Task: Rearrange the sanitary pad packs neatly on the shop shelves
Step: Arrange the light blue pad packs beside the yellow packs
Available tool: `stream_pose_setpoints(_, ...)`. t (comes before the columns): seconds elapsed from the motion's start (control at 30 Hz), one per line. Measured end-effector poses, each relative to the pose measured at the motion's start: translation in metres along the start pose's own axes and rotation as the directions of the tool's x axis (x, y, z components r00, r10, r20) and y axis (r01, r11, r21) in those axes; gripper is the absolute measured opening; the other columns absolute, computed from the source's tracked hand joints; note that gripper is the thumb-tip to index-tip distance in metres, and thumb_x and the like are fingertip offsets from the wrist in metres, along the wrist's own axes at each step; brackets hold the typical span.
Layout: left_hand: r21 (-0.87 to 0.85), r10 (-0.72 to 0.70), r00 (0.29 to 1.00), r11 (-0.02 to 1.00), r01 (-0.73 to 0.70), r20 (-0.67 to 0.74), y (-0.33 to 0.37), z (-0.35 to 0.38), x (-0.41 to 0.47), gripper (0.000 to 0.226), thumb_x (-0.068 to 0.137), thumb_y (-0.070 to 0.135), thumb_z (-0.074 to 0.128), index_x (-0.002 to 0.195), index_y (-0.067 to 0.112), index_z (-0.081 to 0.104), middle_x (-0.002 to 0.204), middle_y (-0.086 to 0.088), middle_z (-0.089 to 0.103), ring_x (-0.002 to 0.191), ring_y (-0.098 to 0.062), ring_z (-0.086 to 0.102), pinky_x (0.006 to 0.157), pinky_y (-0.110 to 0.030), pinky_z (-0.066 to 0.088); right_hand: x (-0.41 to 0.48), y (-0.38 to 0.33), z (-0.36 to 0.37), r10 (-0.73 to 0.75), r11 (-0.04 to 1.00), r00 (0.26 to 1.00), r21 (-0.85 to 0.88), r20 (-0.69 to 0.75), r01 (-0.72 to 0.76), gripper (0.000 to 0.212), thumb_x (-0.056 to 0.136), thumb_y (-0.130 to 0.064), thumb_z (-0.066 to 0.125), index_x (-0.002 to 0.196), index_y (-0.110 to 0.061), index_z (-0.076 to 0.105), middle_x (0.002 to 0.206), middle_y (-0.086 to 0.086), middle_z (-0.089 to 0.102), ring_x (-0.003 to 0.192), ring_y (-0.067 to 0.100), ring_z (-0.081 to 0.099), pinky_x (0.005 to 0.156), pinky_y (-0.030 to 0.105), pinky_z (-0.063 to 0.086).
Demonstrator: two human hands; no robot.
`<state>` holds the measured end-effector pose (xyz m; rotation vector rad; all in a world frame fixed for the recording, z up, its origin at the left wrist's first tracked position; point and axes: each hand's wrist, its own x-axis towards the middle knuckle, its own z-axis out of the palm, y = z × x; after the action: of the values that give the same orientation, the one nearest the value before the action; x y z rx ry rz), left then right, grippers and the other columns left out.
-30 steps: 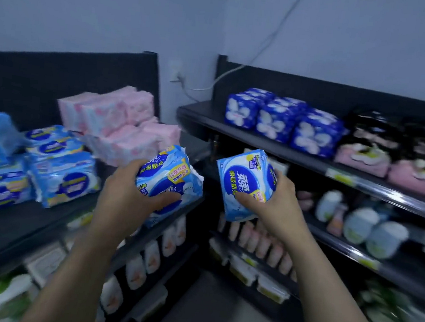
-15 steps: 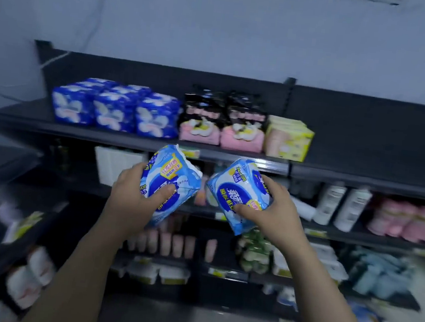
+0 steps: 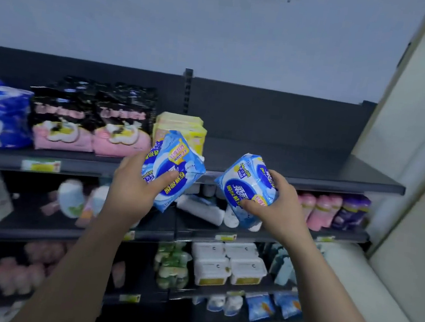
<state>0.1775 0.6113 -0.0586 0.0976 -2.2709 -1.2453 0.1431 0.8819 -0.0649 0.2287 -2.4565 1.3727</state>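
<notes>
Dark matte metal top shelf [image 3: 298, 168] spans the view. Since the earlier frame the camera has panned right (soft yellow rectangular packs [image 3: 183, 124] now sit behind the left load). Left hand [image 3: 129, 191] grips a glossy, pillow-shaped blue-and-white plastic pad pack [image 3: 176, 167] before the shelf edge; right hand [image 3: 277, 208] grips a second such pack [image 3: 245, 188], tilted

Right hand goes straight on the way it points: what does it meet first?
Probably the top shelf: the right hand and its blue pack sit about level with the shelf's front edge, facing the bare stretch right of the yellow packs. Depth is unclear.
</notes>
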Motion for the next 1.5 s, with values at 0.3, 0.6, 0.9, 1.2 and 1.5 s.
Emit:
stream_pose_setpoints(0.3, -0.121, 0.084, 0.990, 0.990, -0.069, 0.116, 0.043, 0.102, 0.084, 0.020, 0.089, 0.041, 0.060, 0.108, 0.037, 0.058, 0.117, 0.003, 0.060, 0.112, -0.018, 0.056, 0.100, -0.042, 0.045, 0.084, 0.057, -0.048, 0.028, 0.999, 0.994, -0.040, -0.102, -0.032, 0.077, 0.060, -0.031, 0.087, 0.126, -0.027, 0.048, 0.120, -0.003, 0.055, 0.101, 0.009, 0.056, 0.070, 0.013, 0.040)
stream_pose_setpoints(0.6, -0.039, 0.040, 0.983, 0.999, -0.034, 0.179, 0.046, 0.172, 0.211, 0.066, 0.080, 0.037, 0.076, 0.136, 0.020, 0.046, 0.125, 0.004, 0.054, 0.109, -0.013, 0.057, 0.083, -0.024, 0.044, 0.209, 0.083, -0.051, 0.067, 0.997, 0.994, -0.019, -0.082, -0.069, 0.075, 0.060, -0.032, 0.088, 0.121, -0.023, 0.045, 0.120, -0.004, 0.054, 0.097, 0.004, 0.057, 0.066, 0.012, 0.041)
stream_pose_setpoints(0.9, 0.023, -0.110, 0.955, 0.994, 0.107, 0.277, 0.016, 0.231, 0.322, 0.069, 0.051, 0.042, 0.093, 0.111, 0.024, 0.066, 0.120, -0.005, 0.059, 0.086, -0.013, 0.069, 0.068, -0.026, 0.057, 0.306, 0.115, -0.033, 0.095, 0.995, 0.995, -0.040, -0.020, -0.096, 0.076, 0.057, -0.032, 0.090, 0.118, -0.023, 0.046, 0.118, -0.003, 0.054, 0.095, 0.008, 0.060, 0.065, 0.017, 0.044)
stream_pose_setpoints(1.2, 0.268, -0.250, 0.935, 0.946, 0.181, 0.250, -0.019, 0.267, 0.384, 0.076, 0.060, 0.033, 0.091, 0.127, 0.019, 0.059, 0.125, -0.001, 0.058, 0.108, -0.020, 0.058, 0.085, -0.030, 0.049, 0.381, 0.142, 0.005, 0.071, 0.997, 0.988, -0.043, 0.135, -0.066, 0.076, 0.057, -0.033, 0.090, 0.119, -0.024, 0.047, 0.118, -0.003, 0.055, 0.095, 0.009, 0.061, 0.065, 0.019, 0.047)
stream_pose_setpoints(1.5, 0.430, -0.374, 0.890, 0.870, 0.240, 0.261, -0.040, 0.296, 0.414, 0.078, 0.068, 0.021, 0.088, 0.136, 0.017, 0.049, 0.139, -0.006, 0.043, 0.120, -0.025, 0.050, 0.089, -0.033, 0.044, 0.435, 0.162, 0.025, 0.025, 0.994, 0.965, -0.109, 0.259, 0.003, 0.076, 0.054, -0.040, 0.089, 0.118, -0.024, 0.051, 0.113, -0.004, 0.057, 0.092, 0.009, 0.061, 0.070, 0.024, 0.051)
